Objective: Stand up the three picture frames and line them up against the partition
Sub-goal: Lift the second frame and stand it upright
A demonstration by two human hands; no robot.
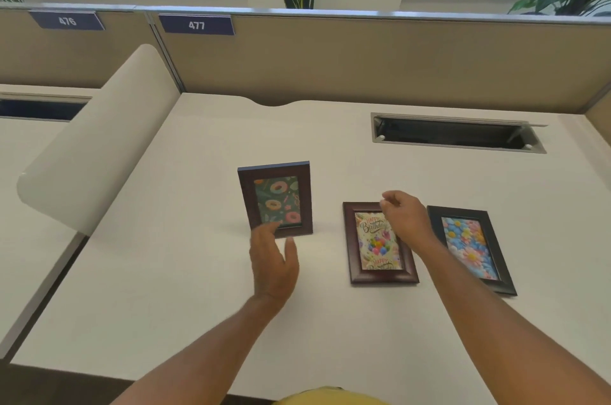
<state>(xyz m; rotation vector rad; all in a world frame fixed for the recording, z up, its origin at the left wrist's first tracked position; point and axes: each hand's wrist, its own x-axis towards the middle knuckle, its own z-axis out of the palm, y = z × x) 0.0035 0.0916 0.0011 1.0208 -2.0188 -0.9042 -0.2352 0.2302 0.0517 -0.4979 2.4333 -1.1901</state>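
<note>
- We see the left hand [273, 264] with fingers spread loosely, holding nothing; its fingertips [264, 228] overlap the lower edge of the doughnut frame [275, 199], though we cannot tell whether they touch it or sit just in front. We judge the open palm is there to catch the frame should it tip forward.
- Our right hand [404, 213] hovers over the top of the birthday frame [379, 243], fingers curled narrow as if to pinch the upper edge; whether they have contact we cannot tell, and nothing is lifted.
- The doughnut frame stands upright in the middle of the desk [185, 272], picture facing us, well apart from the partition [363, 64]. We take it to be resting on a rear stand, which is hidden from us.
- The birthday frame lies flat, face up, to the right of the standing one. The flower frame [472, 249] lies flat beside it, further right, its near-left part crossed by the right forearm.
- So one of three is up, and none is against the partition yet. The likely next move is raising the birthday frame by its top edge.
- An open cable tray [458, 133] sits between the flat frames and the partition; a frame placed there could lose its footing.
</note>
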